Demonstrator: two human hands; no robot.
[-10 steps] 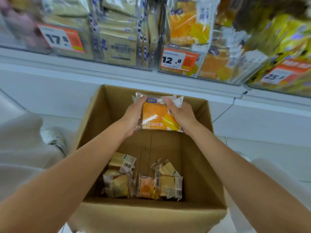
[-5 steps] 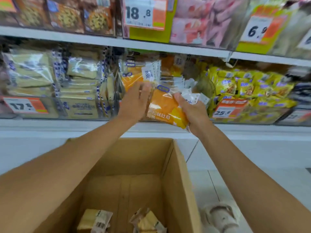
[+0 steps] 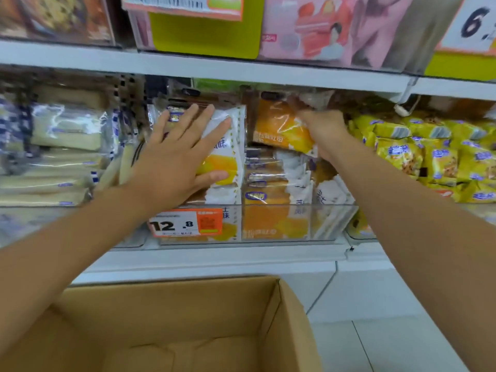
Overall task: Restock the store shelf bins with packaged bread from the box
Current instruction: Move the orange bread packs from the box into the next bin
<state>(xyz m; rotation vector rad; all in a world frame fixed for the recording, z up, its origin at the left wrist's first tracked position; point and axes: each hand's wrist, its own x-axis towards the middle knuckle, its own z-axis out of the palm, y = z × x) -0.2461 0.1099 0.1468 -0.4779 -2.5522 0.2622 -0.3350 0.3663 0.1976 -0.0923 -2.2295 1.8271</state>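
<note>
My right hand (image 3: 323, 130) is clamped on the orange bread pack (image 3: 281, 127), holding it over the stack in the bin (image 3: 332, 221). My left hand (image 3: 182, 157) lies flat, fingers spread, on the upright pack (image 3: 228, 146) beside it. If I let go early, the pack could slide off the stack. Half a second ago both hands held it short of the bin, with the box (image 3: 171, 323) below.
</note>
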